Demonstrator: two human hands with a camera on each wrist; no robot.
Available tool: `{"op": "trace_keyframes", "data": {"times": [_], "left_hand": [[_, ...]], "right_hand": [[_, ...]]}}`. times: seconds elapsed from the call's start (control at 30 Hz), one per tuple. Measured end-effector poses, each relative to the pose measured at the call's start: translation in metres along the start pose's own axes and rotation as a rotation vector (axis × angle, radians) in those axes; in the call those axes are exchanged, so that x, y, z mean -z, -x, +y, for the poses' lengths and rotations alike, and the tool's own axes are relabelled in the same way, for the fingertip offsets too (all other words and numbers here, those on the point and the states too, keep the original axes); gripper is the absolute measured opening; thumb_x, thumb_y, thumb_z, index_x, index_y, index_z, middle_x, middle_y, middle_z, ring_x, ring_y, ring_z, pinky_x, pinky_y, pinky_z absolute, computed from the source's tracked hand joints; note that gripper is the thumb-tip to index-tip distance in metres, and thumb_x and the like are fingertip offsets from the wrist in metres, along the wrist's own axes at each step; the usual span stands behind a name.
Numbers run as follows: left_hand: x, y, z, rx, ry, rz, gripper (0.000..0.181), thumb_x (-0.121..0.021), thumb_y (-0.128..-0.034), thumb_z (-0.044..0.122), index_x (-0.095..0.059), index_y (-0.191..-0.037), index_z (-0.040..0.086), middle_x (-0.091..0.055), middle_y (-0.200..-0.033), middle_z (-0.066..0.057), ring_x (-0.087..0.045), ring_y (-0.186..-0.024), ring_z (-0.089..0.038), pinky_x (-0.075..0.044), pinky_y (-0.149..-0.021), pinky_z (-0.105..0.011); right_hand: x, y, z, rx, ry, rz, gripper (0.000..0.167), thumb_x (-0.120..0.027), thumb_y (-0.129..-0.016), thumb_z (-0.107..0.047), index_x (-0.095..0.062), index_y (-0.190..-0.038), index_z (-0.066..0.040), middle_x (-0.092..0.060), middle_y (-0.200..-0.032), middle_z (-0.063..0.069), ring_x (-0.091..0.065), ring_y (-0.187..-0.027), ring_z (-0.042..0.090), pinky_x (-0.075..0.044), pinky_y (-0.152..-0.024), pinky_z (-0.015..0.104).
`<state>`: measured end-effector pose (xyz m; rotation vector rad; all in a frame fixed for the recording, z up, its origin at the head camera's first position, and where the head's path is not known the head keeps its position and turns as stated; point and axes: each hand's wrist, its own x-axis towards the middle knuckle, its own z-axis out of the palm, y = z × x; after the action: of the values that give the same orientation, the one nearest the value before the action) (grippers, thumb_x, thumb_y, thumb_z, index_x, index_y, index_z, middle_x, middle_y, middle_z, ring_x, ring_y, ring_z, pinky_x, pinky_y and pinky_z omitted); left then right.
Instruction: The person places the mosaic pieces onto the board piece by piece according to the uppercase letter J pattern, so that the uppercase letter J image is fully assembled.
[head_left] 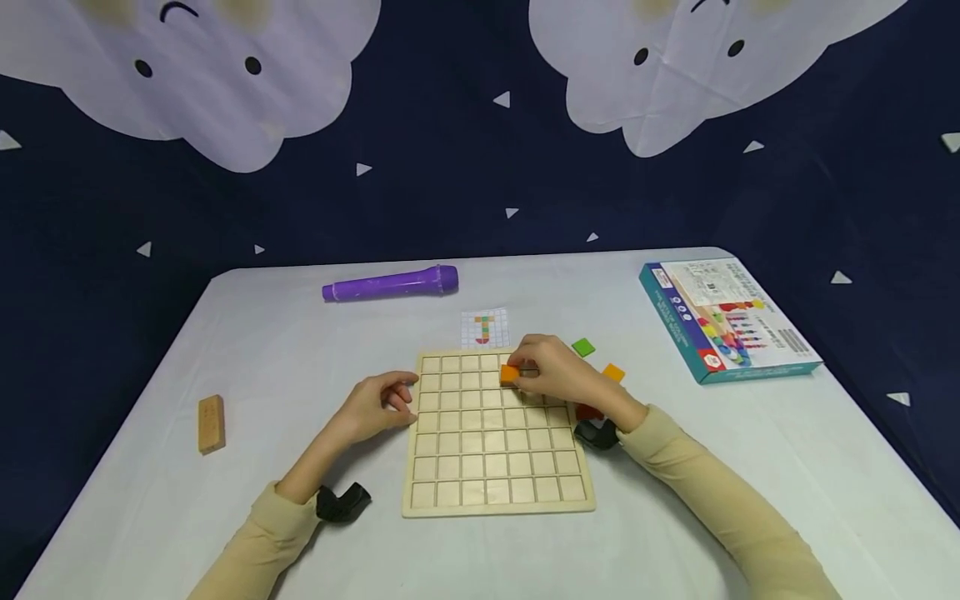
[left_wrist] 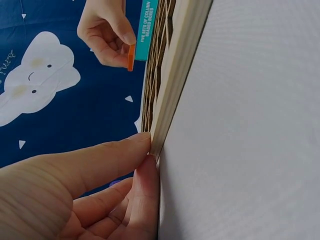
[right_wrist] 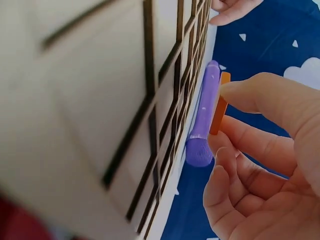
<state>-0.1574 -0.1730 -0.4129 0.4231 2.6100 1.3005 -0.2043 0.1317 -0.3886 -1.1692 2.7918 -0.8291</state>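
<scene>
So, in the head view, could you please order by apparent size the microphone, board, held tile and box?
Largest to smallest:
1. Board
2. Box
3. Microphone
4. Held tile

And there's a purple microphone (head_left: 390,285) near the far edge of the table (head_left: 300,350), a box (head_left: 738,321) over right, a wooden block (head_left: 212,424) out left, white clouds (head_left: 210,92) across the dark blue cloth (head_left: 442,125) behind!

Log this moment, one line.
right hand: pinches orange tile over board; left hand: touches board's left edge; pattern card: beyond board
</scene>
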Motion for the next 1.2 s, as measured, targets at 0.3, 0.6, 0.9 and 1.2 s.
{"op": "trace_keyframes", "data": {"times": [0.3, 0.6, 0.9, 1.2], "left_hand": [[0.000, 0.000, -0.003, -0.001, -0.004, 0.007, 0.056, -0.075, -0.0726, 0.002, -0.054, -0.124, -0.006, -0.063, -0.088, -0.011, -0.059, -0.071, -0.007, -0.045, -0.068, -0.018], [-0.001, 0.000, -0.002, -0.018, -0.008, 0.003, 0.055, -0.075, -0.0737, 0.003, -0.054, -0.124, -0.005, -0.063, -0.088, -0.011, -0.060, -0.071, -0.007, -0.046, -0.072, -0.020], [0.000, -0.001, -0.003, -0.001, -0.001, 0.003, 0.055, -0.075, -0.0736, 0.002, -0.055, -0.124, -0.005, -0.062, -0.088, -0.011, -0.059, -0.071, -0.008, -0.046, -0.070, -0.019], [-0.001, 0.001, -0.004, -0.011, -0.001, -0.002, 0.055, -0.074, -0.0743, 0.004, -0.054, -0.124, -0.005, -0.063, -0.088, -0.011, -0.058, -0.070, -0.005, -0.045, -0.073, -0.020]], "right_hand": [[-0.006, -0.019, -0.009, 0.044, 0.024, -0.043, 0.016, -0.069, -0.079, -0.010, -0.072, -0.094, -0.003, -0.066, -0.088, 0.007, -0.051, -0.072, 0.010, -0.044, -0.064, 0.018], [-0.014, -0.031, -0.016, 0.119, 0.028, -0.050, 0.016, -0.069, -0.079, -0.008, -0.072, -0.093, -0.002, -0.066, -0.087, 0.007, -0.051, -0.073, 0.010, -0.044, -0.065, 0.019], [-0.020, -0.044, -0.020, 0.114, 0.032, -0.120, 0.016, -0.068, -0.081, -0.009, -0.072, -0.094, -0.002, -0.071, -0.089, 0.008, -0.062, -0.081, 0.016, -0.045, -0.099, 0.036], [-0.026, -0.048, -0.018, 0.085, 0.025, -0.168, 0.019, -0.071, -0.080, -0.009, -0.072, -0.096, -0.001, -0.072, -0.085, 0.009, -0.065, -0.078, 0.015, -0.034, -0.111, 0.041]]}}
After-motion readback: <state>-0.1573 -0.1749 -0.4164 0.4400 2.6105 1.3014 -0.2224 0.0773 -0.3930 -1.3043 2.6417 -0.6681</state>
